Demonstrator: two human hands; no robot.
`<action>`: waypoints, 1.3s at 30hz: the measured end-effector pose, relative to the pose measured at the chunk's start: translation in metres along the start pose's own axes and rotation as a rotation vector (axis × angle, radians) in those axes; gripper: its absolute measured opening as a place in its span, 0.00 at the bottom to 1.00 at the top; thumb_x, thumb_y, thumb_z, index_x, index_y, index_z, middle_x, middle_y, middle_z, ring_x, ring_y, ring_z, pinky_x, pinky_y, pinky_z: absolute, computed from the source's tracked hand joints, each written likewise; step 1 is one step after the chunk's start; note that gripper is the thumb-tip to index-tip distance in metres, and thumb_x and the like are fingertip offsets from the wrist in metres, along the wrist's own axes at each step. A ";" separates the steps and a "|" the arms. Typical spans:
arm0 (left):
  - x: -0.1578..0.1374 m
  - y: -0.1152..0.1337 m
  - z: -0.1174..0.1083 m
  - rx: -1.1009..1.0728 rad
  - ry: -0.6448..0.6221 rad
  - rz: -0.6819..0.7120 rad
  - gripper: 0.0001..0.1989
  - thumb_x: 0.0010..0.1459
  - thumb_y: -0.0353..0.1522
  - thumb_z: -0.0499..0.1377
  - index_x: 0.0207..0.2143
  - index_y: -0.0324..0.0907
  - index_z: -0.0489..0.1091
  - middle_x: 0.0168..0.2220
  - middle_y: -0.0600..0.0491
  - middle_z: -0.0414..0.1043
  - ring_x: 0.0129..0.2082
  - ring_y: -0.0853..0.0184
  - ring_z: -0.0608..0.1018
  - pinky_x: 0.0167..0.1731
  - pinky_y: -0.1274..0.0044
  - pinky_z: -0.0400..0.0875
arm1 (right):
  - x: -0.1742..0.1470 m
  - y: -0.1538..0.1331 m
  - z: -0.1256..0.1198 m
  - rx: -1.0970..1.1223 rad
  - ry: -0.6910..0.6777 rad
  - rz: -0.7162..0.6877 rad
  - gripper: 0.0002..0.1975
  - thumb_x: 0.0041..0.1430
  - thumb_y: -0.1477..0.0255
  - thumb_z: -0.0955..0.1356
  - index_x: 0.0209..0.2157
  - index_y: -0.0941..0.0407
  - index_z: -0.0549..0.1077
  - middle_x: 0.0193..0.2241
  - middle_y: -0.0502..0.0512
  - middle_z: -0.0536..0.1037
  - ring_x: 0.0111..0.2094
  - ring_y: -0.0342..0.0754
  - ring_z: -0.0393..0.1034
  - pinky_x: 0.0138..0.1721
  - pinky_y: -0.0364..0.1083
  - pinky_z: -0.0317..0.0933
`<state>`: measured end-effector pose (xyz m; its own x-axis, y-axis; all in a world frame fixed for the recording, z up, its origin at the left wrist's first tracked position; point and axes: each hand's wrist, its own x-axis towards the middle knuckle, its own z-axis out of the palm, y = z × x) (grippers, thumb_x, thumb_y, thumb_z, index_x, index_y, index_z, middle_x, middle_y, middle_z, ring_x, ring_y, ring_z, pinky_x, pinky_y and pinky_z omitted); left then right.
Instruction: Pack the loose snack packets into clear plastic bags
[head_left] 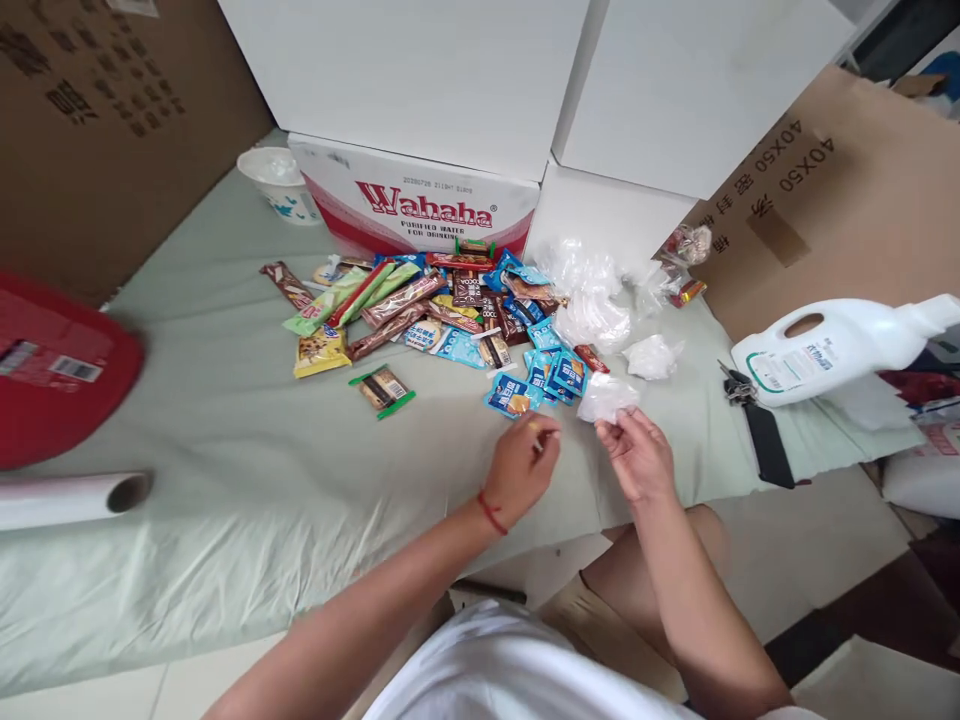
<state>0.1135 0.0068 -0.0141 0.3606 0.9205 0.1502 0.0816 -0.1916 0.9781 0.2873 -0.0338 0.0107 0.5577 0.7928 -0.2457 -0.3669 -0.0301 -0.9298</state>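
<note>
My right hand [636, 452] pinches the near edge of a small clear plastic bag [604, 396] between thumb and fingers. To its left, my left hand [523, 462], with a red string on the wrist, hovers with its fingers curled in; whether anything small is inside cannot be made out. Just beyond it lie several small blue snack packets [511, 394]. Behind the held bag is a heap of clear plastic bags [592, 318], and a smaller crumpled bag [652, 356] sits to its right. A small red packet [591, 358] rests beside the blue ones.
A pile of wrapped snacks [397, 300] spreads before a Wahaba-style printed carton [420, 205]. One green-edged cracker pack [381, 390] lies nearer. A paper cup [281, 188] stands back left, a red container [60, 375] left. At right are a white jug [832, 345], keys [739, 385] and a phone [769, 447].
</note>
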 end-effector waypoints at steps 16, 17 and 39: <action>-0.058 0.001 -0.071 -0.621 0.157 -0.398 0.20 0.51 0.48 0.71 0.28 0.42 0.71 0.25 0.57 0.70 0.27 0.71 0.69 0.30 0.78 0.65 | -0.056 0.039 0.052 0.033 -0.284 0.235 0.22 0.39 0.61 0.83 0.30 0.53 0.72 0.23 0.42 0.65 0.21 0.37 0.53 0.22 0.40 0.51; -0.059 0.002 -0.076 -0.669 0.155 -0.417 0.20 0.50 0.46 0.72 0.28 0.42 0.71 0.27 0.57 0.70 0.28 0.71 0.70 0.31 0.78 0.66 | -0.055 0.037 0.047 0.055 -0.249 0.238 0.23 0.39 0.62 0.83 0.30 0.53 0.71 0.23 0.42 0.65 0.21 0.37 0.53 0.22 0.39 0.50; -0.085 -0.003 -0.070 -0.772 0.196 -0.592 0.24 0.40 0.38 0.79 0.37 0.42 0.74 0.37 0.56 0.78 0.39 0.69 0.79 0.47 0.74 0.75 | -0.085 0.076 0.057 -0.755 -0.449 -0.429 0.05 0.63 0.67 0.70 0.36 0.49 0.80 0.32 0.53 0.78 0.29 0.49 0.69 0.34 0.48 0.64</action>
<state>0.0178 -0.0468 -0.0192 0.2914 0.8493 -0.4401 -0.4538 0.5278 0.7180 0.1701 -0.0688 -0.0234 0.1399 0.9807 0.1364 0.4620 0.0572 -0.8850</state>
